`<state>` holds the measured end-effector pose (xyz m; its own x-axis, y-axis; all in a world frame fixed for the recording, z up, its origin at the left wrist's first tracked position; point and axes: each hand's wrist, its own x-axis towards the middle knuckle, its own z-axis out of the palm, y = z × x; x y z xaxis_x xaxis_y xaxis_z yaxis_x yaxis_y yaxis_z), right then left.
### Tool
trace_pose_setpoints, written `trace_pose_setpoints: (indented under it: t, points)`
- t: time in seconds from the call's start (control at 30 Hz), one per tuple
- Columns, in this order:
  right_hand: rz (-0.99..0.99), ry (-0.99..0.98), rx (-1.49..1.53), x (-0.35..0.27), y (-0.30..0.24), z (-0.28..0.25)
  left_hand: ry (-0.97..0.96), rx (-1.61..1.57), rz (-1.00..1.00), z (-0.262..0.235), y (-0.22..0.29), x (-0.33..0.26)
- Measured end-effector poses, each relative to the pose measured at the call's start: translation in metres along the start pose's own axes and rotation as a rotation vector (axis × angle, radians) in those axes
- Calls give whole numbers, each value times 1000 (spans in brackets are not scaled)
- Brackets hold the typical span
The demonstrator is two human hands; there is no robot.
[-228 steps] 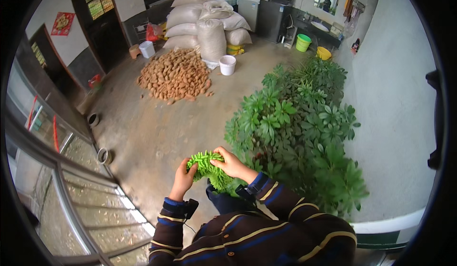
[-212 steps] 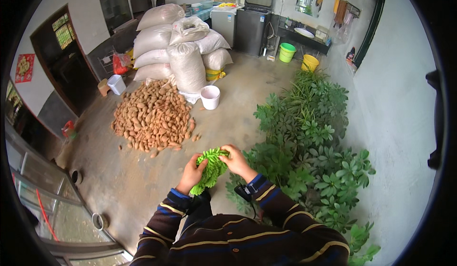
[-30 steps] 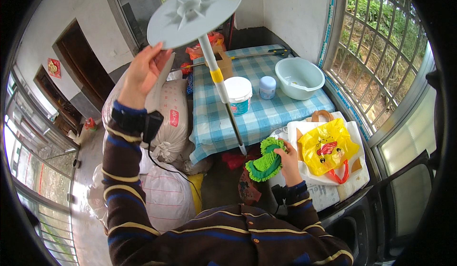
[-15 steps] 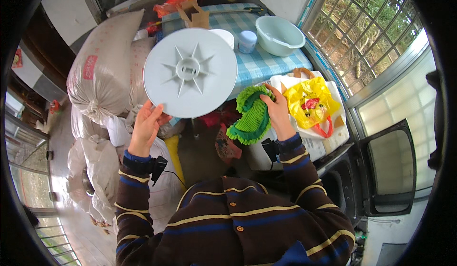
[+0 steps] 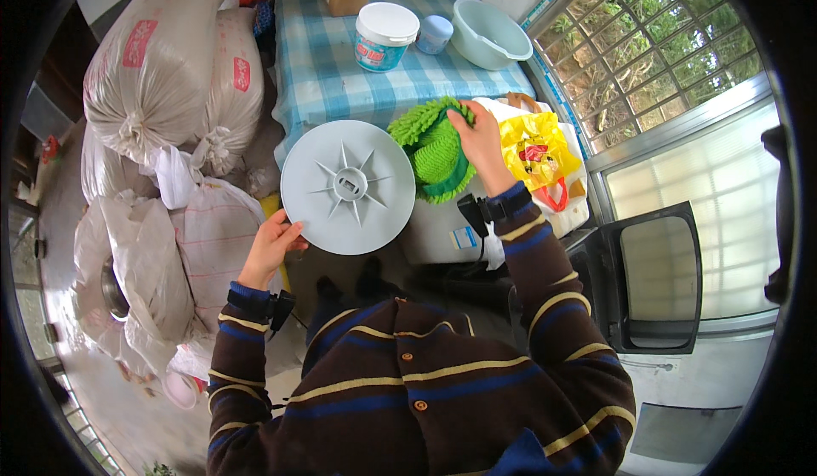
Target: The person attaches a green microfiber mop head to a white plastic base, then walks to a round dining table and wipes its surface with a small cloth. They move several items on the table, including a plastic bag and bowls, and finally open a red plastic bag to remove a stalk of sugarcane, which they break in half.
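Left hand (image 5: 271,246) grips a grey disc (image 5: 348,186), right hand (image 5: 482,140) clutches a green mop head (image 5: 434,148), beside a checked table (image 5: 323,67).

Round grey disc (image 5: 347,186) hides part of table (image 5: 323,76) edge; right hand (image 5: 481,140) covers part of green mop pad (image 5: 434,148).

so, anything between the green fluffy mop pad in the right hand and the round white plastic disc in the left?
Nothing visible. The green fluffy mop pad in the right hand sits right beside the round white plastic disc held by the left hand.
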<state>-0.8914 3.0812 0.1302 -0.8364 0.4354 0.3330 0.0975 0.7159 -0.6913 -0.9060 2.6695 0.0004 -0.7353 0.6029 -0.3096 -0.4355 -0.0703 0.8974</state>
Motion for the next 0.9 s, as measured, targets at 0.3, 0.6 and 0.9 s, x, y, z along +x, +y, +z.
trace_pose_setpoints:
  t: [0.3, 0.6, 0.9]
  points:
    - [73, -234, -376, 7, 1, 30, -58, -43, -69, -1, -29, -14]
    - [55, -217, -302, -7, 12, 37, -92, -20, -65, 11, -31, -8]
    - [54, -390, -492, 5, 29, 60, -164, 12, -60, 26, -33, -3]
